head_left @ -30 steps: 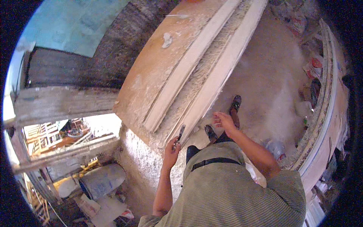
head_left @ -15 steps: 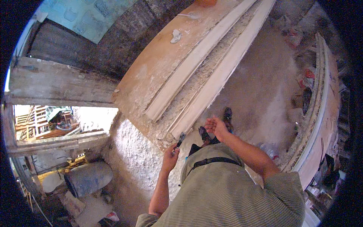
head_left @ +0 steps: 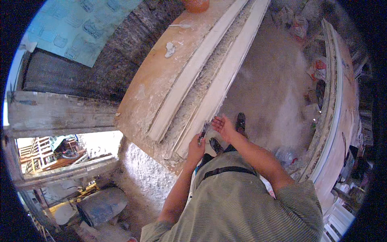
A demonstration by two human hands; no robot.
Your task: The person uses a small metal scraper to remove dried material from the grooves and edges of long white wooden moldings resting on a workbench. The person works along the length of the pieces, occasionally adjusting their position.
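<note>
My left hand (head_left: 196, 150) is closed around a small dark-handled tool (head_left: 202, 131); its kind cannot be made out. The tool's tip points away from me, beside the near edge of a long whitish moulding strip (head_left: 206, 116). Close by on the right, my right hand (head_left: 224, 128) is held with its fingers out toward the tool, apparently holding nothing. Parallel to the first strip lies a second long strip (head_left: 182, 87), with a rough, crumbly grey band between them. Both rest on a tan board (head_left: 139, 94) marked with white smears.
A whitish lump (head_left: 169, 49) and an orange container (head_left: 196, 5) sit on the board's far part. Another long moulding (head_left: 331, 101) curves along the right. A dark cylinder (head_left: 102, 205) lies at lower left, below a wall opening. Dusty floor (head_left: 266, 76) stretches beyond my shoes.
My left hand has raised the tool up and to the right, closer to my right hand. My right hand has shifted slightly left, and the whole view has turned a little.
</note>
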